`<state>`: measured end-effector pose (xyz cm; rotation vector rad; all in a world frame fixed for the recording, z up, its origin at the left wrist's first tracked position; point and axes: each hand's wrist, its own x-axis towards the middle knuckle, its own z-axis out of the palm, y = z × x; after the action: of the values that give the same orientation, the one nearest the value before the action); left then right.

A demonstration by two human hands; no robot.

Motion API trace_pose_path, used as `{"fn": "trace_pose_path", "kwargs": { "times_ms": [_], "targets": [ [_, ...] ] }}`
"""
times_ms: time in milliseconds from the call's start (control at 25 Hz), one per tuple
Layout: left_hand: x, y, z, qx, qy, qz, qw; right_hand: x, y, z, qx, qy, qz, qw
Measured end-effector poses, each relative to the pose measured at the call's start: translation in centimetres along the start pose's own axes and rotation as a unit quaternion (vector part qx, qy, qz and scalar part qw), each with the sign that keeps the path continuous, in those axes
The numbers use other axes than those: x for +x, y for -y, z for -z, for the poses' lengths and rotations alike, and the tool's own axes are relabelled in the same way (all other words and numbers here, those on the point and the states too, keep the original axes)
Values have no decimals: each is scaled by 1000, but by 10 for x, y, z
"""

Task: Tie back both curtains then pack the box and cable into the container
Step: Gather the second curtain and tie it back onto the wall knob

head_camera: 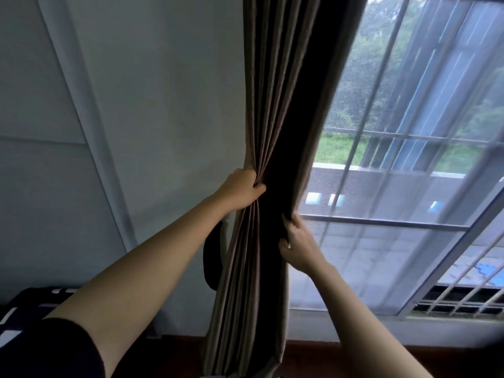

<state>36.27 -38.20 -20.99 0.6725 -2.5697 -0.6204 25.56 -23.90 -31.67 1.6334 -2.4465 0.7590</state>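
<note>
Curtain (brown, bunched): left hand grips folds, right hand pinches edge.

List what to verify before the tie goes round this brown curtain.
1. Left hand grips the brown pleated fabric curtain: ok.
2. Right hand holds the curtain's window-side edge: ok.
3. Pleats bunched together at hand height: ok.
4. Dark hanging loop on the wall side, probably the tieback, close to the left hand: ok.
5. Loop wrapped round the curtain: not ok, it hangs behind the curtain, untouched.
6. Where the loop is fixed: cannot tell, hidden by the arm and the curtain.
</note>
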Motion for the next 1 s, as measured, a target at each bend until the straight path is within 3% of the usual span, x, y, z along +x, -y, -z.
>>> {"fn": "trace_pose_path", "kwargs": {
  "times_ms": [120, 240, 560, 680, 800, 880, 960, 1000],
  "targets": [
    [1, -2, 1, 13, 7, 15, 1000, -4, 7, -28, 13, 111, 49, 992],
    [-1, -6, 2, 4, 10, 20, 1000, -4, 15, -40, 37, 156, 58, 985],
    [-6, -18, -1, 18, 12, 17, 1000, -2, 29, -41, 22, 176, 74, 981],
    [-7, -30, -7, 56, -24, 2, 998, 4, 33, -44, 21, 183, 62, 981],
    [-5, -29, -13, 63, -94, 52, 992, 4, 29, -39, 130, 193, 43, 972],
    [-2, -19, -12, 2, -108, 70, 992, 4, 21, -34, 260, 85, -27, 962],
    [-4, -9, -7, -101, -98, 67, 988, 12, 18, -28, 327, -70, -88, 938],
    [-6, -7, -4, -135, -93, 66, 984, 21, 22, -21, 349, -108, -91, 926]
  ]
}}
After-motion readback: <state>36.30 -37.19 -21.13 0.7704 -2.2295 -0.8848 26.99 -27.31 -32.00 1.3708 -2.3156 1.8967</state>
